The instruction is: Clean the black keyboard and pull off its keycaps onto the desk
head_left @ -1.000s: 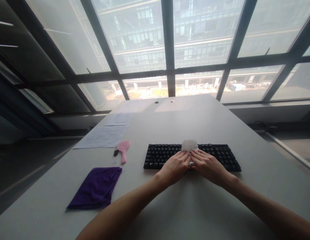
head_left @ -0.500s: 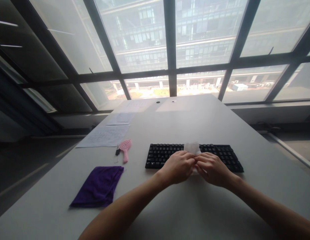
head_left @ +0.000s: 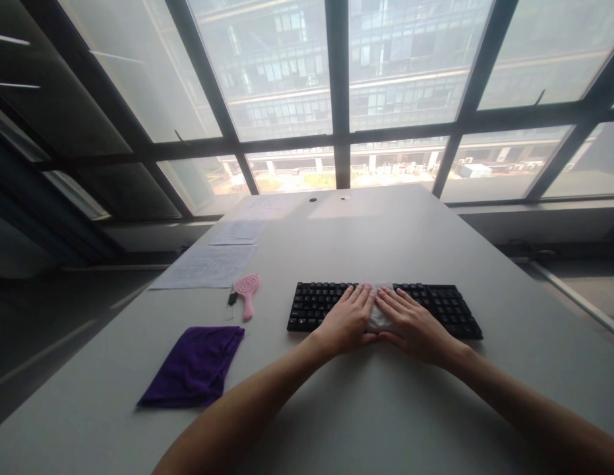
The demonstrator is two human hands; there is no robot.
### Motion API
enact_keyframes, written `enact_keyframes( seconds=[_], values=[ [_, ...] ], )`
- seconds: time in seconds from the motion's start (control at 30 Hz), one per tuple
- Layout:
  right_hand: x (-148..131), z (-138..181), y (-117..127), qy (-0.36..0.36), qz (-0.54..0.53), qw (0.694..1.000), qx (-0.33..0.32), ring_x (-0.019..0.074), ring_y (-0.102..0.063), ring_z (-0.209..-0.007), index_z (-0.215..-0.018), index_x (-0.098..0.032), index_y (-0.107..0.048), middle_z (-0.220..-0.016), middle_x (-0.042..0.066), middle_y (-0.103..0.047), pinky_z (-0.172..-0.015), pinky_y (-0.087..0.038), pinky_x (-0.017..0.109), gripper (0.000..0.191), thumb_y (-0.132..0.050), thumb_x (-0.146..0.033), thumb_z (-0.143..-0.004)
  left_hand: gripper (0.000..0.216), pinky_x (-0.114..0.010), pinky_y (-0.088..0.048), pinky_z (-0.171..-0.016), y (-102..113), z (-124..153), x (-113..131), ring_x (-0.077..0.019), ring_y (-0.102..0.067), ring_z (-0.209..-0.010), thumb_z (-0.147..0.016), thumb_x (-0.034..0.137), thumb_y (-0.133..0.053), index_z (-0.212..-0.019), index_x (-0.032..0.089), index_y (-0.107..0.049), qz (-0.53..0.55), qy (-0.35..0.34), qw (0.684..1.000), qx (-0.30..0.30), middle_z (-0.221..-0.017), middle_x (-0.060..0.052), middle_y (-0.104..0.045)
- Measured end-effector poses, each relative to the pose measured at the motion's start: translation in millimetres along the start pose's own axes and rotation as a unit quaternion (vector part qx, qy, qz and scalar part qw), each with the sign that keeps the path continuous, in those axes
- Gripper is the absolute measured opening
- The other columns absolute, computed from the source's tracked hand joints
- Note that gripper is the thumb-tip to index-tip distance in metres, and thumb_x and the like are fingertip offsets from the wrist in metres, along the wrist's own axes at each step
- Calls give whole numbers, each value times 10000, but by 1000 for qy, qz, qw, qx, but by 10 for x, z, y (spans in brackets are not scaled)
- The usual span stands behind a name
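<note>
Black keyboard [head_left: 314, 305] lies flat on the worktop [head_left: 376, 237], closer to the right edge than to the left edge, and well away from the far edge by the windows [head_left: 405, 59]. A white tissue [head_left: 378, 319] lies on its middle keys. The left hand [head_left: 349, 320] and the right hand [head_left: 410, 323] rest flat on the tissue, side by side. Each grip is loose: the fingers are stretched out and not curled round anything.

The job looks like it is in the middle. What is done so far: the tissue is spread on the keys and both hands are on it. What is left: the hands are not off yet, and the two ends of the keyboard have no tissue on them. I cannot tell how the keys under the tissue look.

Near the left edge, a purple cloth [head_left: 195, 366] lies folded, with no hand on it. A pink hairbrush [head_left: 248, 292] lies past it, near some papers [head_left: 205, 267], and no hand touches it.
</note>
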State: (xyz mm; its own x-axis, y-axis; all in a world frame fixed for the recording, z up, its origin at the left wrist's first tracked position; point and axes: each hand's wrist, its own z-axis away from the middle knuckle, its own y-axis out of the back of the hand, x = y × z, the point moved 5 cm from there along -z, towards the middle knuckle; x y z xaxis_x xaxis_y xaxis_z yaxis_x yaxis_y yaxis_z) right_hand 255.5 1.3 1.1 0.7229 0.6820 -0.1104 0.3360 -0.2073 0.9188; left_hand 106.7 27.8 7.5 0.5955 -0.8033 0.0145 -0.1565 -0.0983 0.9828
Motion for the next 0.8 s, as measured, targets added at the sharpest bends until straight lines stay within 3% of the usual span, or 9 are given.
enact_keyframes(
  seconds=[0.37,0.6,0.8],
  values=[
    [-16,-8,71,21,-15,999,35,301,-576,-1279,-1352,-153,-586,-1363,143,-623,-1130,-431,491,492,-673,-235,-875,672,-443,-266,-1189,-41,13,121,-311,-311,-1466,-985,463,-468,-1479,19,-359,-66,-26,997,6,-1547,-248,-351],
    [-72,-41,148,33,-20,998,42,246,-665,-1152,-1106,-210,-711,-1232,81,-711,-1080,-476,438,204,-596,-200,-938,468,-411,-303,-1177,26,0,164,-293,-422,-1405,-977,201,-464,-1402,7,-453,-77,-48,996,7,-1480,-242,-460],
    [-114,-42,182,29,-15,997,63,233,-684,-1075,-961,-221,-727,-1083,63,-756,-1054,-465,459,189,-552,-149,-946,381,-388,-325,-1171,51,-17,190,-258,-525,-1322,-968,154,-448,-1323,51,-542,-66,-64,996,16,-1407,-197,-557]
  ],
)
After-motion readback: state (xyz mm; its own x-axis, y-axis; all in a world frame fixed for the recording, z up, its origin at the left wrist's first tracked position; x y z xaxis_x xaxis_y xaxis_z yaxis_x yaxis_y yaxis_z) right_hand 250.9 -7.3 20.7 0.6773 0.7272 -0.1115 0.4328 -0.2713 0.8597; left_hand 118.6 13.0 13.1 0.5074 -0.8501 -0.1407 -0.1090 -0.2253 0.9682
